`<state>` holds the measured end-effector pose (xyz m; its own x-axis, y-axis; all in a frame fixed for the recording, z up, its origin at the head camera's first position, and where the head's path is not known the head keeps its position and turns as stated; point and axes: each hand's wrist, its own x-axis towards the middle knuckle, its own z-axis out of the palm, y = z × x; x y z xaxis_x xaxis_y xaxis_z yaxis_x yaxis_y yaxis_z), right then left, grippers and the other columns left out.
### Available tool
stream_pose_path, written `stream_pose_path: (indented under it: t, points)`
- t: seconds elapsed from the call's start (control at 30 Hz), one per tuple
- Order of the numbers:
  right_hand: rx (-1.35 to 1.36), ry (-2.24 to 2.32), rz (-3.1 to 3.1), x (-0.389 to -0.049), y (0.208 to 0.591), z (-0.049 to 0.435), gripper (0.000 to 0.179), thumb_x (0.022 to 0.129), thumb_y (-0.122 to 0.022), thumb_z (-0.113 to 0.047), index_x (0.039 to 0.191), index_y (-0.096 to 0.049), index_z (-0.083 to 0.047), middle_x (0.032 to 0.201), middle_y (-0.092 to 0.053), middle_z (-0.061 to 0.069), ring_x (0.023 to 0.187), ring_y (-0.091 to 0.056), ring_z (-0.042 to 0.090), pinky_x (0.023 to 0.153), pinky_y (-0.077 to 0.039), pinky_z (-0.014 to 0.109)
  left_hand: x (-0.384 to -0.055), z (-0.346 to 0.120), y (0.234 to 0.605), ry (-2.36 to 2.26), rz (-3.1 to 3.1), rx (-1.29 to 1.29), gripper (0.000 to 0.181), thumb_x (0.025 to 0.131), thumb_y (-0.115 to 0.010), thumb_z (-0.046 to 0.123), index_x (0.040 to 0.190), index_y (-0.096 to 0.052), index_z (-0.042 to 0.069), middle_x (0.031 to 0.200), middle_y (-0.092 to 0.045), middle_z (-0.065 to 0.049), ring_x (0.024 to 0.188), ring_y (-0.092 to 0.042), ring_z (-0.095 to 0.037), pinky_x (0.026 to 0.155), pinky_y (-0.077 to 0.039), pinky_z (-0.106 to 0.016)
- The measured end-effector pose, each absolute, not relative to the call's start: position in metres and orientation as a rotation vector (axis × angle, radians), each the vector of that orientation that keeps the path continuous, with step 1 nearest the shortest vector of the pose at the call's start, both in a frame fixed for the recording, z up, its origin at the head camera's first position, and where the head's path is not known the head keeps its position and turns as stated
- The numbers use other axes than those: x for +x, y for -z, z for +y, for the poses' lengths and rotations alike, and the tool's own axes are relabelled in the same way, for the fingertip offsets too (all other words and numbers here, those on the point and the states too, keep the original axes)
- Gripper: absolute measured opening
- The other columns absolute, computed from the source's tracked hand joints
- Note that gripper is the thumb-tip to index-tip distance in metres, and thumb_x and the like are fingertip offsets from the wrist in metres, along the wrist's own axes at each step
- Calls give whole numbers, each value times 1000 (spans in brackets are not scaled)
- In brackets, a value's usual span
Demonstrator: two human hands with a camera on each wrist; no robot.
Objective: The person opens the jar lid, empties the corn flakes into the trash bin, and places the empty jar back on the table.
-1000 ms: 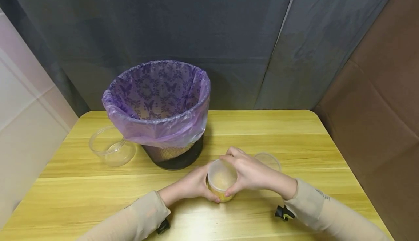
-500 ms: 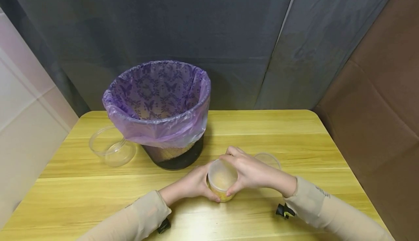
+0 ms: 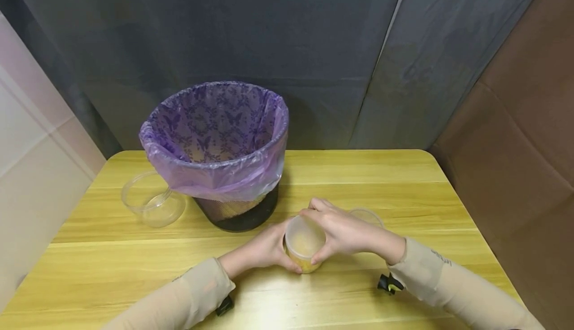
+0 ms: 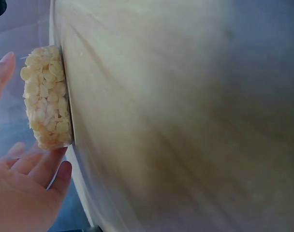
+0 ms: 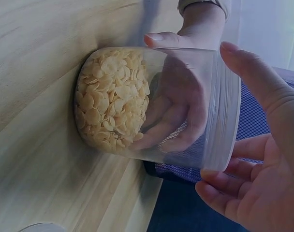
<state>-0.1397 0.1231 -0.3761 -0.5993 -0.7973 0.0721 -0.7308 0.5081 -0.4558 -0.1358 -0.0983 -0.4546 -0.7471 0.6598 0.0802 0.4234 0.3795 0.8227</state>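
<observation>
Probably mid-twist: frosted round lid (image 3: 306,237) pinched by right hand (image 3: 344,231), clear cylindrical plastic jar (image 5: 154,72) gripped by left hand (image 3: 265,250); steadiness needed.

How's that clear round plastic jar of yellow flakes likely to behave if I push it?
The clear round plastic jar would probably slide before tipping, since its pale yellow flakes sit low. It's likely light for its size, being only partly filled. Being round, it might roll if knocked over.

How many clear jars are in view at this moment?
2. One jar, with pale flakes inside, is held between the left hand and right hand. The other jar stands left of the bin. Any behind the bin would be hidden.
</observation>
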Motion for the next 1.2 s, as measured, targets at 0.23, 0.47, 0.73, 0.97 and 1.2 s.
stream_pose_path:
  t: [0.23,0.47,0.73,0.97,1.2]
  points:
    - [-1338,651,2579,-143,375,123,96,61,-88,-42,135,-48,5,109,-42,-2,101,-43,13,86,-47,26,-137,-98,454,-1299,2384,953,102,55,-94,26,140,-41,6,121,-58,-1,107,-55,-16,94,-45,-34]
    - [-1397,657,2516,-145,374,124,95,60,-89,-37,136,-48,1,109,-41,-3,103,-42,13,90,-45,27,-139,-99,452,-1265,2359,1008,99,54,-94,27,138,-45,8,122,-59,0,108,-55,-14,95,-44,-33]
    - [-1507,598,2409,-143,366,124,94,58,-90,-28,138,-48,-1,117,-43,0,111,-43,14,100,-40,29,-142,-101,448,-1177,2308,1101,101,54,-94,24,139,-44,9,123,-59,1,109,-54,-11,97,-43,-30]
    - [-1500,468,2377,-144,359,121,96,58,-89,-18,142,-44,-6,130,-43,3,121,-41,16,105,-34,33,-142,-100,448,-1171,2316,1081,96,54,-94,25,135,-46,8,119,-61,1,106,-56,-10,96,-43,-29]
    - [-1497,312,2379,-141,350,118,97,61,-83,-7,147,-38,-11,141,-39,5,130,-36,22,108,-30,45,-139,-100,448,-1178,2323,1047,99,56,-94,27,138,-42,7,120,-60,-1,106,-56,-10,96,-43,-29]
